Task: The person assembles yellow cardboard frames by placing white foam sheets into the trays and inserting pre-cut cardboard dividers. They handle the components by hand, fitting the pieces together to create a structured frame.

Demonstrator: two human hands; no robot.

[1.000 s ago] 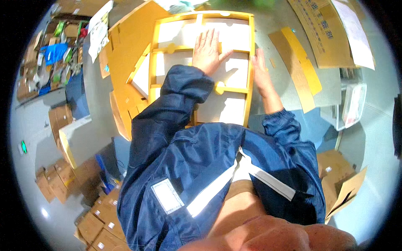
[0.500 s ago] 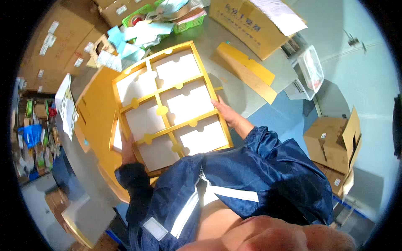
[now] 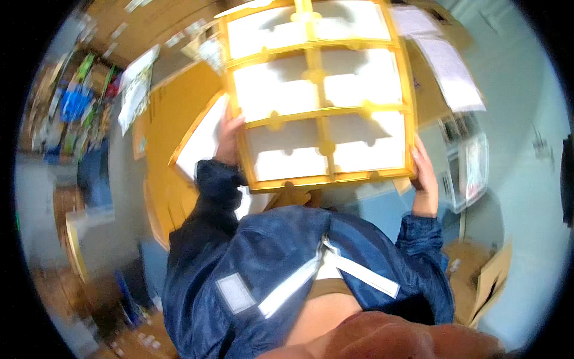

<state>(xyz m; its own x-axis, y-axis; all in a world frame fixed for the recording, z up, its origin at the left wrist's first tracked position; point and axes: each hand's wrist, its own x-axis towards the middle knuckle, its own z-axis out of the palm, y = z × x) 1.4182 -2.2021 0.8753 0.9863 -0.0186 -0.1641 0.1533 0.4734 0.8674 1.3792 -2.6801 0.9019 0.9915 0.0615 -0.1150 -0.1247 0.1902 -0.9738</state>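
Observation:
A shallow yellow cardboard tray [image 3: 371, 175] is lifted in front of me, its far side raised toward the top of the view. Yellow dividers split it into several white-bottomed compartments, and rounded tabs stick out along the strips. My left hand [image 3: 228, 136] is closed on the tray's left side near the front corner. On the opposite side, my right hand [image 3: 423, 170] grips the right wall, with part of its fingers hidden behind it. Left of the tray, a flat yellow cardboard sheet [image 3: 170, 128] lies on the table, with a white-faced panel [image 3: 200, 140] on top.
Brown cartons [image 3: 161, 21] are stacked at the back left. A carton with papers [image 3: 451, 72] stands behind the tray on the right, near a clear plastic bin [image 3: 472, 170]. An open carton [image 3: 478, 275] sits low at right. Cluttered shelves [image 3: 75, 110] are far left.
Both hands have raised the tray off the table and carried it away from my body and to the right. It has turned straighter to me. My view has swung, blurring the surroundings.

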